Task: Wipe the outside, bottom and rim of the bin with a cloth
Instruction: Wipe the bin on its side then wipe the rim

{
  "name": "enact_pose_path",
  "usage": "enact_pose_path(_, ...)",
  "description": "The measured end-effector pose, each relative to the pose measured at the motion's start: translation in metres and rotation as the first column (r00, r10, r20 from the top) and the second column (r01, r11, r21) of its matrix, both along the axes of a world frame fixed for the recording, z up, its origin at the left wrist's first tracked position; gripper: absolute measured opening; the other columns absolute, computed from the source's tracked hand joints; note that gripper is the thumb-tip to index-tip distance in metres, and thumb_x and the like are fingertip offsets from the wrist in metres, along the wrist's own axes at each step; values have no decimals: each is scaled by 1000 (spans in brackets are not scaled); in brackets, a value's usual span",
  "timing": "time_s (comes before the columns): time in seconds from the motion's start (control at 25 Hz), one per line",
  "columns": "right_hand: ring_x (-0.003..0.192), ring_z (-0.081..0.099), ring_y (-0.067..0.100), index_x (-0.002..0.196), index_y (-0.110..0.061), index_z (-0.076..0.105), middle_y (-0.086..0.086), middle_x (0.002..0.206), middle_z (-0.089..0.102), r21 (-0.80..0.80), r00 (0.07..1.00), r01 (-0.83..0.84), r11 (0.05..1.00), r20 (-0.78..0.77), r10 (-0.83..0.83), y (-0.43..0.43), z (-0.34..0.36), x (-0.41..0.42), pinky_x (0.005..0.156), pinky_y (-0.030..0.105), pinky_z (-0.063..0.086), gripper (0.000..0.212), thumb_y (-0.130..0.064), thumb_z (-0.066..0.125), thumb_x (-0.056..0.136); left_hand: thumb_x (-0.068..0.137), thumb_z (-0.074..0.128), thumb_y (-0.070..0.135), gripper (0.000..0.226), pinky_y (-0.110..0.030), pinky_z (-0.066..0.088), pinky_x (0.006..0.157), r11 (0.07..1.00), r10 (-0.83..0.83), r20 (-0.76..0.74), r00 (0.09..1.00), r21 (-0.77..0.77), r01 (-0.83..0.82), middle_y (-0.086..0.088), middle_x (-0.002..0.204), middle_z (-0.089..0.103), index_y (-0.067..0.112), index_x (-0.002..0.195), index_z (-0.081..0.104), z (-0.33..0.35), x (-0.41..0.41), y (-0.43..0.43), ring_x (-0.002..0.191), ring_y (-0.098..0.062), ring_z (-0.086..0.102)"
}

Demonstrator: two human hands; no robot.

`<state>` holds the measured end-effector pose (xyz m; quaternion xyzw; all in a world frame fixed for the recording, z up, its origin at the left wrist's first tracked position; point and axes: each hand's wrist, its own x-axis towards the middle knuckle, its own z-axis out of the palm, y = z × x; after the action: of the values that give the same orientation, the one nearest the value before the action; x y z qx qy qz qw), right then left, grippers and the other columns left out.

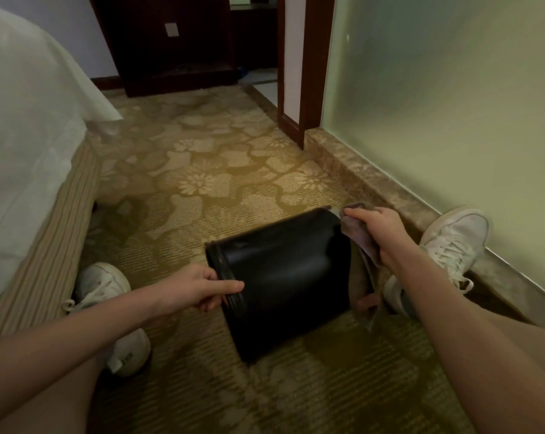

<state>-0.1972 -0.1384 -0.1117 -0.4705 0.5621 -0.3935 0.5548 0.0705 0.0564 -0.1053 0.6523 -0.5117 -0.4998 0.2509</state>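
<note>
A black bin [283, 277] lies on its side on the patterned carpet between my legs, its open rim facing left. My left hand [199, 289] grips that rim, thumb on the outer wall and fingers curled inside. My right hand [374, 227] holds a grey-brown cloth [358, 242] against the bin's bottom end at the upper right. The cloth hangs down behind the bin's base toward the carpet. The bottom face itself is turned away from me.
My two white sneakers [108, 292] [452, 242] flank the bin. A bed with white sheets [23, 126] runs along the left. A marble ledge [390, 195] under a frosted glass wall borders the right. A dark cabinet [170, 42] and a doorway stand beyond.
</note>
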Motion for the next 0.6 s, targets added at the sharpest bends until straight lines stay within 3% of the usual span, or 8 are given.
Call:
enact_pose_path(0.08, 83, 71, 21, 89, -15, 71, 9, 88, 74, -65, 1000, 11, 998, -17, -12, 8, -10, 7, 73, 33, 56, 9, -22, 74, 83, 79, 70, 43, 42, -18, 41, 54, 1000, 5, 49, 999, -17, -4, -10, 57, 54, 6, 61, 61, -1, 6, -1, 53, -15, 49)
enact_pose_path(0.16, 98, 68, 25, 86, -19, 69, 3, 96, 72, -214, 960, 3, 977, -273, -63, 22, -16, 18, 82, 40, 55, 14, -33, 71, 85, 85, 65, 36, 35, -19, 41, 55, 999, -31, 49, 998, 20, 30, -9, 60, 55, 10, 62, 62, -3, 9, 0, 55, -15, 50)
enact_pose_path(0.24, 119, 55, 20, 90, -25, 67, -2, 121, 61, -432, 769, -114, 895, -608, -196, 50, -13, 41, 89, 42, 48, 16, -41, 66, 88, 86, 67, 35, 33, -18, 41, 54, 994, -81, 63, 995, 72, 76, -7, 59, 56, 12, 61, 63, -9, 8, 1, 53, -13, 50)
enact_pose_path(0.28, 123, 49, 18, 93, -25, 67, -4, 127, 55, -504, 725, -195, 841, -652, -223, 68, -13, 58, 87, 39, 46, 17, -41, 64, 88, 85, 69, 34, 32, -17, 40, 52, 993, -93, 78, 993, 85, 86, -6, 59, 57, 13, 61, 64, -13, 5, 2, 53, -12, 50)
enact_pose_path(0.36, 115, 48, 15, 94, -24, 65, -6, 117, 54, -558, 767, -331, 761, -629, -127, 112, -15, 99, 75, 32, 41, 19, -41, 64, 88, 83, 74, 28, 31, -18, 39, 50, 995, -88, 97, 991, 64, 82, -5, 54, 56, 14, 57, 64, -24, -1, 6, 48, -11, 49)
enact_pose_path(0.48, 102, 47, 9, 92, -24, 63, -9, 103, 54, -598, 781, -536, 595, -620, 79, 164, -33, 135, 72, 28, 43, 14, -37, 63, 87, 73, 72, 23, 21, -25, 40, 53, 996, -85, 83, 993, 41, 82, -3, 51, 56, 14, 56, 63, -33, -7, 11, 46, -9, 48)
enact_pose_path(0.56, 100, 48, 13, 91, -22, 62, -5, 100, 55, -651, 802, -503, 569, -596, 27, 145, -36, 118, 70, 32, 44, 14, -35, 63, 87, 77, 77, 26, 30, -26, 40, 55, 992, -121, 95, 988, 54, 116, -1, 51, 55, 19, 51, 64, -32, -7, 12, 47, -11, 48)
enact_pose_path(0.6, 100, 49, 16, 90, -20, 61, -2, 100, 55, -659, 800, -443, 608, -597, -65, 123, -36, 101, 71, 35, 43, 15, -35, 62, 87, 81, 76, 29, 34, -27, 40, 56, 990, -131, 97, 987, 59, 125, -1, 52, 55, 21, 50, 64, -31, -7, 11, 48, -12, 49)
